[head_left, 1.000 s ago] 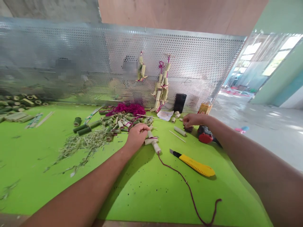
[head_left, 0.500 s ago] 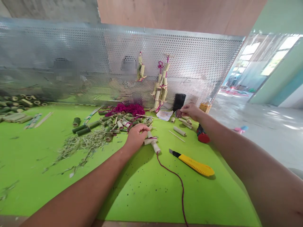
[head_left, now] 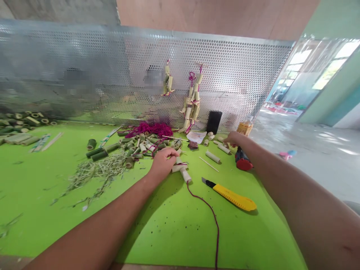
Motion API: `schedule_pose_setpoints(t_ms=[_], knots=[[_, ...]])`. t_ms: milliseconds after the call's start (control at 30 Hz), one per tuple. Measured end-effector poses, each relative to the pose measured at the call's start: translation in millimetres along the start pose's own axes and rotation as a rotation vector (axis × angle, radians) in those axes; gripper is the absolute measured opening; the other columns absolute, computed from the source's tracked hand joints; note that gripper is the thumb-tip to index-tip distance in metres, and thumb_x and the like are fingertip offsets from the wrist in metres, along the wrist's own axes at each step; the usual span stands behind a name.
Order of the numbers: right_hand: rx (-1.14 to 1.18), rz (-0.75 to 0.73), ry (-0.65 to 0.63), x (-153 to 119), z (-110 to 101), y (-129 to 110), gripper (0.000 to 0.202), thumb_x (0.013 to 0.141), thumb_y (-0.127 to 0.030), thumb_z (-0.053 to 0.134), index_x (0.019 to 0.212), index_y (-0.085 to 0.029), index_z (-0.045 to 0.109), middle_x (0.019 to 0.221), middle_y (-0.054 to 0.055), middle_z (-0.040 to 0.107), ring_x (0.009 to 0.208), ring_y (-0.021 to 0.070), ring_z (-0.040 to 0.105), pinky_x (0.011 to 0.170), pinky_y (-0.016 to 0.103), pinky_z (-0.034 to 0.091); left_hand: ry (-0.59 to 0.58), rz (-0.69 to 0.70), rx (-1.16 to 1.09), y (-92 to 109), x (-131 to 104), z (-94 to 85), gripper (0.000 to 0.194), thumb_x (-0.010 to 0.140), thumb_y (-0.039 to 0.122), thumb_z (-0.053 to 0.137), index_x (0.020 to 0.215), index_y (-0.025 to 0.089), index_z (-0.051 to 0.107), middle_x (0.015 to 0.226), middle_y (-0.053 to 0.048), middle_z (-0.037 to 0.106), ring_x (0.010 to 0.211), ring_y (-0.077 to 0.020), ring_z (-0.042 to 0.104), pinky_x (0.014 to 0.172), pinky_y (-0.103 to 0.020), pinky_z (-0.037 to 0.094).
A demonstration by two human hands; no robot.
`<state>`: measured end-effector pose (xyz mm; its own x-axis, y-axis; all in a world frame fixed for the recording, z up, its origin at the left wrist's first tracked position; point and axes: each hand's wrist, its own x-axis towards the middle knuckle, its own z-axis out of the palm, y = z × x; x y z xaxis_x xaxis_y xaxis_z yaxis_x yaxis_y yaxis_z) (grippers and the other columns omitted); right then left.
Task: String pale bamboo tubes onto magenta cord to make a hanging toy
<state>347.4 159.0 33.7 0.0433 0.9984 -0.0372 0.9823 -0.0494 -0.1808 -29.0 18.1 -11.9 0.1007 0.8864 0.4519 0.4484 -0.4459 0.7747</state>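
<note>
I take the cross [head_left: 182, 169] of bamboo tubes as the middle of my clock. It lies on the green table [head_left: 168, 240]. A dark string [head_left: 217, 228] comes out of its bottom end and runs off at 5 o'clock. My left hand [head_left: 163, 161] is at 10 o'clock, with thumb and fingers bent around the top of the cross, so it has hold of it. I can't see how tight. My right hand [head_left: 234, 138] is out at 2 o'clock, down by the loose tubes [head_left: 213, 156]. Its fingertips are hard to see, so I can't tell if they have picked anything up.

I think the step now is to find a part with the right hand while the left one minds the cross. To me, the next move calls for a small, neat pinch on just one tube, then a lift over the thin stick [head_left: 209, 164]. I should stay clear of the red tool [head_left: 244, 164] at 3 o'clock, and of the knife [head_left: 233, 197] at 4 o'clock, as its blade points at the cross.
</note>
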Motion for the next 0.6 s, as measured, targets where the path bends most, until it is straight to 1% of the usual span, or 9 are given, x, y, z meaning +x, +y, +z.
schedule_pose_setpoints(t_ms=[67, 133, 200, 267, 333, 467, 533, 600], knots=[[-0.021, 0.040, -0.079, -0.9, 5.0, 2.9, 0.029, 0.076, -0.043, 0.080, 0.074, -0.014, 0.074, 0.066, 0.008, 0.072, 0.069, 0.0234, 0.071, 0.067, 0.034, 0.056, -0.005, 0.008, -0.001, -0.3, 0.0, 0.7, 0.018, 0.074, 0.013, 0.053, 0.074, 0.019, 0.070, 0.090, -0.004, 0.073, 0.088, -0.0191, 0.066, 0.084, -0.033, 0.054], [-0.023, 0.053, -0.127, -1.8, 9.1, 5.0, 0.023, 0.071, -0.037, 0.083, 0.074, -0.017, 0.074, 0.065, 0.007, 0.072, 0.066, 0.0232, 0.070, 0.062, 0.032, 0.054, -0.009, 0.012, 0.007, 0.1, 0.1, 1.2, 0.019, 0.073, 0.012, 0.052, 0.073, 0.019, 0.070, 0.089, -0.003, 0.073, 0.087, -0.0190, 0.066, 0.086, -0.034, 0.053], [-0.019, 0.030, -0.128, -3.0, 12.0, 7.1, 0.022, 0.067, -0.029, 0.083, 0.083, -0.018, 0.074, 0.075, 0.006, 0.075, 0.070, 0.0217, 0.069, 0.061, 0.029, 0.052, -0.015, 0.014, 0.013, 1.1, -0.1, 1.4, 0.019, 0.072, 0.010, 0.052, 0.073, 0.019, 0.069, 0.088, -0.003, 0.073, 0.088, -0.0191, 0.066, 0.087, -0.034, 0.052], [-0.014, -0.013, -0.104, -4.6, 14.0, 9.3, 0.032, 0.062, -0.020, 0.082, 0.092, -0.018, 0.073, 0.088, 0.006, 0.076, 0.078, 0.0209, 0.069, 0.063, 0.027, 0.051, -0.023, 0.018, 0.012, 2.0, -0.4, 1.6, 0.020, 0.072, 0.009, 0.052, 0.073, 0.019, 0.069, 0.088, -0.003, 0.073, 0.088, -0.0193, 0.066, 0.087, -0.035, 0.052], [-0.008, -0.053, -0.082, -6.5, 15.2, 12.0, 0.041, 0.059, -0.013, 0.080, 0.099, -0.018, 0.072, 0.097, 0.007, 0.075, 0.084, 0.0209, 0.068, 0.067, 0.025, 0.051, -0.026, 0.021, 0.011, 2.6, -0.8, 1.7, 0.020, 0.072, 0.009, 0.051, 0.073, 0.019, 0.069, 0.088, -0.003, 0.073, 0.088, -0.0193, 0.065, 0.087, -0.035, 0.051], [0.024, -0.085, -0.035, -10.5, 12.2, 19.5, 0.051, 0.062, -0.008, 0.074, 0.113, -0.015, 0.069, 0.102, 0.009, 0.074, 0.088, 0.0218, 0.067, 0.074, 0.027, 0.051, -0.039, 0.037, 0.024, 3.9, -1.3, 2.1, 0.020, 0.073, 0.008, 0.051, 0.073, 0.019, 0.068, 0.087, -0.003, 0.072, 0.087, -0.0191, 0.065, 0.086, -0.035, 0.051], [0.057, -0.103, -0.011, -13.5, 8.0, 22.8, 0.055, 0.065, -0.007, 0.072, 0.119, -0.014, 0.067, 0.105, 0.010, 0.073, 0.090, 0.0218, 0.066, 0.077, 0.027, 0.051, -0.058, 0.081, 0.031, 5.0, -2.0, 2.7, 0.020, 0.074, 0.007, 0.051, 0.072, 0.019, 0.068, 0.086, -0.004, 0.072, 0.087, -0.0190, 0.065, 0.087, -0.035, 0.051], [0.107, -0.135, 0.001, -17.3, 3.6, 24.3, 0.054, 0.067, -0.006, 0.070, 0.120, -0.014, 0.067, 0.107, 0.009, 0.073, 0.091, 0.0207, 0.066, 0.080, 0.027, 0.051, -0.086, 0.148, 0.041, 6.1, -3.2, 3.7, 0.021, 0.075, 0.006, 0.052, 0.071, 0.019, 0.068, 0.085, -0.004, 0.071, 0.087, -0.0192, 0.065, 0.087, -0.035, 0.052]])
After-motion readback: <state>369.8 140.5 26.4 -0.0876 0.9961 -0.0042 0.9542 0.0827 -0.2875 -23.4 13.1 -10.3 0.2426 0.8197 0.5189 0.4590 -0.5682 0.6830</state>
